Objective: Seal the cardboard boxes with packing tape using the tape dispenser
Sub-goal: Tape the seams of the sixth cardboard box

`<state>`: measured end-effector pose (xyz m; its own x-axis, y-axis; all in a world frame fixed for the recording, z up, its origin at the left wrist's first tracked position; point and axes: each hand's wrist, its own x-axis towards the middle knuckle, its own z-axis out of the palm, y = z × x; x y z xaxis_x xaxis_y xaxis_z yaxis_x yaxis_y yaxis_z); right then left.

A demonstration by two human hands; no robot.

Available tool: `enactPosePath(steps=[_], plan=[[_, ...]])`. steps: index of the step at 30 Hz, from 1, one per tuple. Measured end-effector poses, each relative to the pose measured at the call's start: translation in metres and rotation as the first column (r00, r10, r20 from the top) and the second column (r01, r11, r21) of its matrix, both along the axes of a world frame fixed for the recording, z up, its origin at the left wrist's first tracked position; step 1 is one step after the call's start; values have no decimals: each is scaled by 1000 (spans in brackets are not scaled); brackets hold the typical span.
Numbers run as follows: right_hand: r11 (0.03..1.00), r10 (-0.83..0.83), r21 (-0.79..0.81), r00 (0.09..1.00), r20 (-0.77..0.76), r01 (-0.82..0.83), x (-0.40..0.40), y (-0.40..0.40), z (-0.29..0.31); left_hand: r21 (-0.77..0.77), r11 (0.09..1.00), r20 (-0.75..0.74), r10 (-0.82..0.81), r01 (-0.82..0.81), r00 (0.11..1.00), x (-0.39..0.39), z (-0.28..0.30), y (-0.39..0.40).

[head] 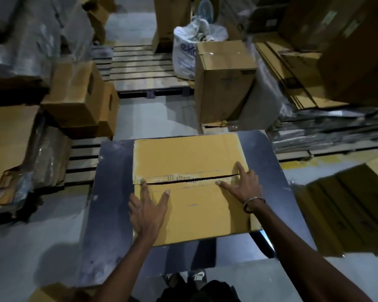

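Left hand point(147, 211), right hand point(241, 185): fingers spread wide, flat on tan cardboard box point(190, 155), flanking seam at 12 o'clock.

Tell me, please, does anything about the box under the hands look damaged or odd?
Yes: the cardboard box has a gaping centre seam with ragged, torn paper along it, apparently old tape residue. No fresh tape covers it; both hands press its flaps.

Matt tan cardboard box point(190, 192), torn papery seam; dark scuffed surface point(114, 171); wooden slat pallet point(144, 68); glossy plastic bag point(183, 51).
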<state>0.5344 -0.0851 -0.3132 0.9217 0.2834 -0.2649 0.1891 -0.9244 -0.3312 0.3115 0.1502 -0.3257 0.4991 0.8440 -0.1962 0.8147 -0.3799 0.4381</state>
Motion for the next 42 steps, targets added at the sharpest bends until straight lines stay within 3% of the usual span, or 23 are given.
enactPosePath(steps=[6, 9, 12, 14, 16, 19, 21, 23, 26, 29, 32, 39, 42], plan=[[999, 8, 31, 997, -75, -6, 16, 17, 2, 198, 976, 59, -102, 88, 993, 17, -17, 10], [999, 9, 48, 995, -97, -4, 15, 15, 8, 301, 925, 99, -273, 232, 957, 35, -15, -4], [995, -31, 98, 998, -50, 35, 0, 2, 13, 302, 862, 185, -472, 407, 862, 59, -10, -37], [957, -150, 256, 988, 47, 133, -15, -17, 12, 276, 820, 234, -564, 502, 792, 76, -9, -61], [859, -333, 452, 933, 137, 240, -34, -45, 4, 254, 773, 260, -633, 581, 729, 90, -8, -86], [703, -584, 563, 804, 108, 435, -64, -95, -17, 258, 691, 245, -723, 676, 646, 107, -13, -118], [689, -641, 477, 766, 50, 545, -79, -129, -36, 267, 651, 234, -759, 711, 607, 116, -19, -138], [754, -595, 360, 803, 18, 550, -91, -157, -55, 294, 626, 194, -779, 722, 596, 122, -26, -154], [867, -446, 239, 895, -21, 438, -104, -185, -87, 344, 608, 78, -778, 715, 624, 125, -28, -166], [940, -317, 132, 948, -9, 315, -103, -195, -102, 371, 621, 58, -758, 691, 650, 126, -26, -170], [955, -291, 47, 956, -46, 293, -91, -197, -97, 387, 624, 48, -749, 679, 661, 126, -26, -172], [977, -212, 15, 976, -55, 213, -99, -209, -100, 406, 609, 21, -751, 681, 660, 126, -27, -175], [983, -174, -83, 980, -96, 166, -97, -210, -101, 409, 608, 0, -746, 681, 666, 126, -28, -177]])
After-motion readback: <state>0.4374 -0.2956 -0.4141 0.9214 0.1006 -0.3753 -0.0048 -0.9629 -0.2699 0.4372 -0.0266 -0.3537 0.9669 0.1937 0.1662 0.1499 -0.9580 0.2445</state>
